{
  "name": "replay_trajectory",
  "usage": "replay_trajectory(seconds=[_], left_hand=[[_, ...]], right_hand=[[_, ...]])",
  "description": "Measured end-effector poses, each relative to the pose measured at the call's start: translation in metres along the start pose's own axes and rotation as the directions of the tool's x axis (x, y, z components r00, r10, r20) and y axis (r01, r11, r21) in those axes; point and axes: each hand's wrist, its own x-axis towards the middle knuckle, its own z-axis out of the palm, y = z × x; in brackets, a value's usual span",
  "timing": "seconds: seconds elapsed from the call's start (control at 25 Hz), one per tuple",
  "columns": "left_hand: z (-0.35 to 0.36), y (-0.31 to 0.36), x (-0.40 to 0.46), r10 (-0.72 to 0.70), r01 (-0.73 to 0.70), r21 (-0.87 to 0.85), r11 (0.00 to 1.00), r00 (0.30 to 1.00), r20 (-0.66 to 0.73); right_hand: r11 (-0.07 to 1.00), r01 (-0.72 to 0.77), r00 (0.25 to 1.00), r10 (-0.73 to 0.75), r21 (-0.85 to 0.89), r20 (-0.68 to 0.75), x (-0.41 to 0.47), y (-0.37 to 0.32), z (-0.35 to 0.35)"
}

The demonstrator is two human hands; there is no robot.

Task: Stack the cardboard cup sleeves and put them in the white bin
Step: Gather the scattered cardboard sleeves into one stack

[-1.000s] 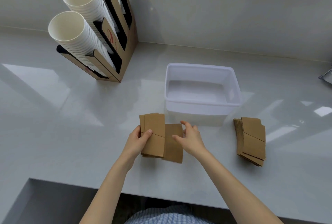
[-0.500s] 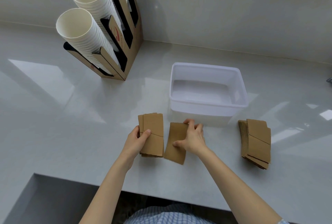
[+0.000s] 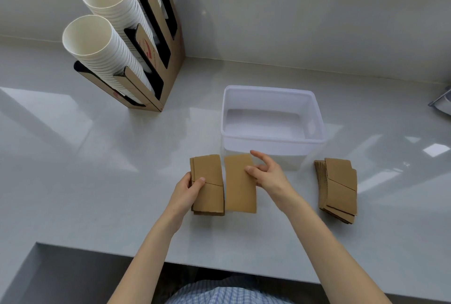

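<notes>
Your left hand (image 3: 188, 191) has its grip on a small stack (image 3: 207, 184) of sleeves lying on the table (image 3: 97, 181), thumb on top. Just beside it lies a single sleeve (image 3: 240, 184); your right hand (image 3: 267, 177) has its grip released, fingers spread, the thumb at the sleeve's right edge, though you cannot tell if it touches. To your right, apart from both hands, a second stack (image 3: 339, 189) lies fanned. Beyond the sleeves stands the bin (image 3: 271, 142). Far left, a cup rack (image 3: 146, 42) leans by the wall.
</notes>
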Motion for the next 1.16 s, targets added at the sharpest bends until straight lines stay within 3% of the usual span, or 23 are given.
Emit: replay_trajectory(seconds=[0.08, 0.32, 0.6, 0.88, 1.16], left_hand=[[0.010, 0.002, -0.002, -0.001, 0.000, 0.029, 1.000, 0.999, 0.047], [0.029, 0.008, -0.008, -0.016, 0.017, -0.006, 1.000, 0.991, 0.136], [0.037, 0.005, -0.013, -0.005, -0.003, 0.055, 0.999, 0.988, 0.156], [0.037, 0.006, -0.010, -0.008, 0.003, 0.044, 0.999, 0.993, 0.115], [0.048, 0.009, -0.011, -0.063, 0.054, 0.086, 0.995, 0.992, 0.108]], right_hand=[[1.000, 0.005, 1.000, -0.005, 0.028, 0.007, -0.003, -0.001, 0.008], [0.990, 0.016, 0.988, -0.037, -0.139, -0.153, -0.004, 0.007, 0.019], [0.971, 0.025, 0.989, -0.058, -0.236, -0.134, -0.011, 0.009, 0.021], [0.983, -0.123, 0.992, 0.116, -0.139, -0.052, -0.013, 0.019, 0.017], [0.962, -0.040, 0.999, 0.038, -0.269, -0.014, -0.022, 0.018, 0.020]])
